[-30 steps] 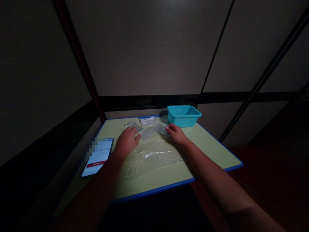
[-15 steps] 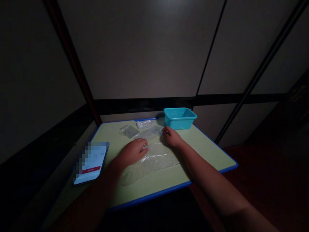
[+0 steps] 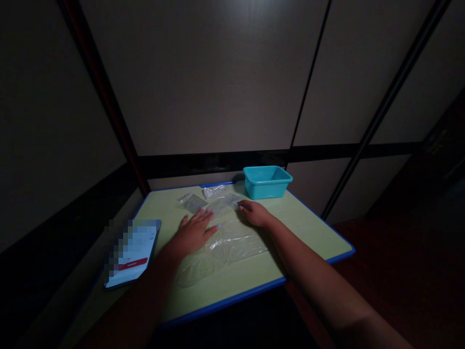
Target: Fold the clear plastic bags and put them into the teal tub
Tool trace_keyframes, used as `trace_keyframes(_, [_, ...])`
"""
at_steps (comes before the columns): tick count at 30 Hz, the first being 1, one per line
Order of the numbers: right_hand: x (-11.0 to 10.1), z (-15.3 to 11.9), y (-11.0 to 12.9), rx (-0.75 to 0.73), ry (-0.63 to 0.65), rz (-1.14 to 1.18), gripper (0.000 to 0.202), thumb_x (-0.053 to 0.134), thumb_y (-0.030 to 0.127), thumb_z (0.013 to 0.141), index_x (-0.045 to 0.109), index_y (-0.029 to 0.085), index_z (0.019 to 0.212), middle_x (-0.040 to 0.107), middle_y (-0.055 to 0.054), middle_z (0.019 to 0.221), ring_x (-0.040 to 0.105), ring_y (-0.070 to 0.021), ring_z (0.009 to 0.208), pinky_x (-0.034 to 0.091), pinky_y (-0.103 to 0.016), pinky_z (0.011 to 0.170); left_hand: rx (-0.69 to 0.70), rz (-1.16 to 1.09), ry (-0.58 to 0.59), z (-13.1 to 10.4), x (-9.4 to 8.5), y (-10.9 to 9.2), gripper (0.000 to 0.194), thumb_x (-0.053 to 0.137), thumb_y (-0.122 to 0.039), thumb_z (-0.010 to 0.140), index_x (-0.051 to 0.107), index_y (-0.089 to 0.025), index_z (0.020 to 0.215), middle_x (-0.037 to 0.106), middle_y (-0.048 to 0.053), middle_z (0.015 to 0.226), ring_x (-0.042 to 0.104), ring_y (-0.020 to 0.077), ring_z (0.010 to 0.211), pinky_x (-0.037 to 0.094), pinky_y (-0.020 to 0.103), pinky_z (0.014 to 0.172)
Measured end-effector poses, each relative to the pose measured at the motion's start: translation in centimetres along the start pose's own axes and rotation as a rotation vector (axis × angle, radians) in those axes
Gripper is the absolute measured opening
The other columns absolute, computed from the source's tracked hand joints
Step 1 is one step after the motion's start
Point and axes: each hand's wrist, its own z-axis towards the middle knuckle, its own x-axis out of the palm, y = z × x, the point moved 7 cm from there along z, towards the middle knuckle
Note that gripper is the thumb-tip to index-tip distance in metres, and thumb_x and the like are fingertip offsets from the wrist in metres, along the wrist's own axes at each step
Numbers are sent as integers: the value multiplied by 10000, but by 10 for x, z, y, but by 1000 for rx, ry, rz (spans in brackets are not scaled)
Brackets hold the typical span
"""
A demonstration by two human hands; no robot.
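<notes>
A large clear plastic bag (image 3: 236, 247) lies spread on the table, its near-left end puffed and wrinkled. My left hand (image 3: 194, 232) rests at its left side, fingers spread and palm down, holding nothing. Beyond the large bag is a smaller clear plastic bag (image 3: 222, 204). At that bag's right edge, my right hand (image 3: 254, 213) has its thumb and fingers closed together on the plastic. Another flat clear packet (image 3: 194, 202) lies just past my left fingertips, and a crumpled clear plastic packet (image 3: 214, 192) sits near the back edge.
A turquoise plastic basin (image 3: 268, 190) stands at the table's back right. To the left lies a tablet (image 3: 136, 257) with a lit screen, partly blurred. The pale yellow table (image 3: 312, 237) has a blue rim, and panelled doors (image 3: 210, 82) rise behind it.
My left hand has gone from a pinch with curled fingers to spread out flat. My right fingers have closed at the smaller bag's edge. The view has shifted slightly.
</notes>
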Motion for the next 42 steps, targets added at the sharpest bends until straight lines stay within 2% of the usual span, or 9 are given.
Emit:
trace_keyframes(4, [5, 1, -1, -18, 14, 61, 329, 467, 259, 850, 576, 172, 1147, 588, -95, 1200, 538, -216, 1095, 391, -353, 942, -86, -11, 19, 0, 1, 12, 639, 245, -546, 875, 165, -239, 1430, 232, 51, 1471, 89, 295, 1365, 126, 576, 1031])
trace_keyframes(11, [3, 0, -2, -13, 2, 63, 320, 492, 269, 841, 562, 167, 1136, 611, -103, 1150, 567, -213, 1027, 420, -348, 891, -276, 58, -30, -2, 2, 39, 645, 238, -576, 861, 312, -215, 1390, 259, 92, 1459, 93, 344, 1355, 129, 641, 999])
trace_keyframes(16, [1, -1, 3, -22, 0, 44, 295, 489, 251, 837, 572, 149, 1101, 623, -109, 1108, 574, -201, 987, 424, -330, 867, -308, 74, -63, -1, 1, 41, 691, 209, -613, 853, 306, -193, 1393, 236, 145, 1461, 60, 330, 1362, 140, 630, 998])
trace_keyframes(19, [-4, -2, 10, -33, -29, 11, 252, 534, 253, 811, 603, 144, 1027, 639, -110, 1045, 581, -200, 931, 429, -322, 831, -263, 49, -60, -2, -2, 30, 682, 249, -603, 855, 292, -191, 1397, 189, 151, 1474, 51, 325, 1363, 137, 608, 1008])
trace_keyframes(24, [-10, -5, 22, -56, -18, -64, 159, 587, 248, 767, 642, 135, 865, 659, -75, 868, 575, -161, 779, 418, -255, 708, -62, -12, 1, -4, -5, 4, 681, 359, -607, 826, 276, -246, 1397, 47, 111, 1501, -37, 298, 1366, 124, 553, 1033])
trace_keyframes(29, [-9, -6, 16, 7, 21, -117, 189, 613, 307, 745, 638, 155, 855, 633, -28, 728, 513, -119, 596, 338, -217, 529, -38, -56, 8, -6, -9, 4, 772, 443, -660, 759, 258, -274, 1401, -46, 117, 1496, -98, 323, 1351, 104, 560, 1027])
trace_keyframes(34, [-7, -5, 6, 37, 5, -162, 240, 678, 362, 686, 628, 171, 822, 623, -36, 748, 505, -126, 618, 331, -223, 542, 30, -88, 102, -10, -3, -3, 900, 488, -729, 671, 219, -291, 1409, -59, 122, 1492, -107, 332, 1347, 65, 579, 1022])
trace_keyframes(38, [-13, -7, -5, 145, -64, -226, 290, 681, 428, 672, 609, 176, 795, 617, -53, 764, 510, -147, 644, 329, -238, 552, 39, -87, 161, -12, 4, -7, 927, 469, -748, 661, 179, -297, 1417, -74, 131, 1484, -99, 319, 1350, 36, 587, 1021])
trace_keyframes(42, [-12, -7, -9, 172, -16, -272, 275, 701, 428, 648, 619, 177, 727, 618, -49, 719, 505, -139, 608, 312, -233, 526, 36, -83, 167, -12, 5, -7, 954, 471, -751, 657, 166, -272, 1423, -73, 146, 1481, -78, 331, 1352, 40, 595, 1016])
